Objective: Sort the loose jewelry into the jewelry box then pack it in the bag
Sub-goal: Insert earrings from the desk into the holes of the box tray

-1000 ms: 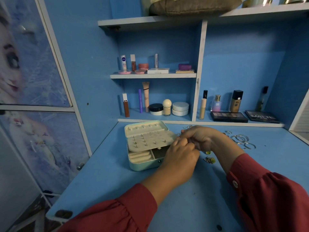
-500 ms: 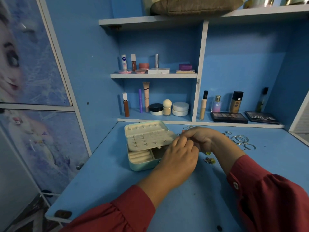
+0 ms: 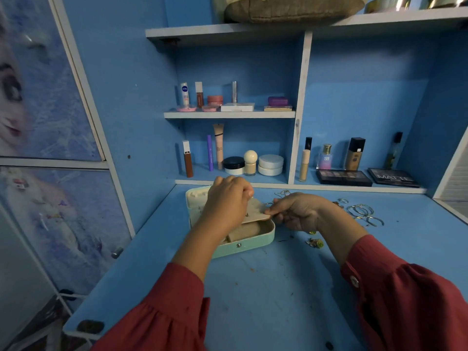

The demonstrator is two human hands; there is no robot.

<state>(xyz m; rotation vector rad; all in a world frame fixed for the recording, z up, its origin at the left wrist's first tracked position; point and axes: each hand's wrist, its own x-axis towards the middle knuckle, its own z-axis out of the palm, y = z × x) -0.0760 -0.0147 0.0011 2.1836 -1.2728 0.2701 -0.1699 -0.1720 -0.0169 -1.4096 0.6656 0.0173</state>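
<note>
— Where's the jewelry box (image 3: 243,240)?
— Open, near the table's (image 3: 278,287) back left corner. The right hand (image 3: 297,211) pinches its earring panel (image 3: 255,211).
— And the left hand (image 3: 228,201)?
— Fingers curled over the panel; whether they hold anything, I can't tell. Bangles (image 3: 362,211) lie right.

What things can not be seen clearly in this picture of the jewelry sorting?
- Head view: the left hand covers most of the jewelry box lid and earring panel.
- What its fingertips hold: hidden.
- Loose earrings: too small.
- Bag: not identifiable.
- Right hand pinches the panel edge.
</note>
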